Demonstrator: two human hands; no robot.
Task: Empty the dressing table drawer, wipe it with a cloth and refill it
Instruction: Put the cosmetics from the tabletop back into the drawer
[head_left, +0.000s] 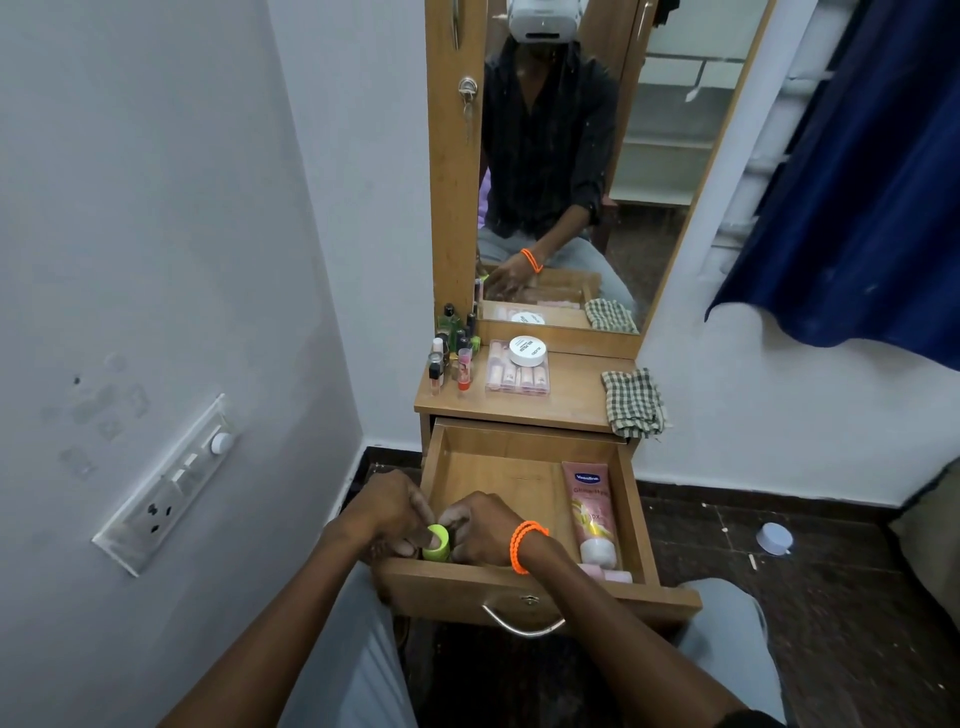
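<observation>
1. Head view shows the open drawer (524, 467) pulled out toward the person's lap, with both hands at its front left corner. The left hand (395, 512) and right hand (480, 525) both pinch a small lime-green bottle (436, 543), fingers curled round its cap and body; whether it is going in or coming out cannot be told.
2. Risk: with the two hands crowded on one small bottle, a slip would drop it into the drawer corner or over the front edge onto the floor. A twist at the cap could also loosen it and spill.
3. Risk: the pink lotion tube (592, 512) lies along the right side of the drawer, with a pale item just beside its cap end. A careless sweep of the right wrist could knock them about.
4. Around: on the bench (566, 400) stand small bottles (449, 358) at the left, a clear case (517, 376) with a white jar (527, 349) on it, and the checked cloth (635, 402) draped over the right edge.
5. In the way: those bottles stand close together and upright, so reaching among them could tip several.
</observation>
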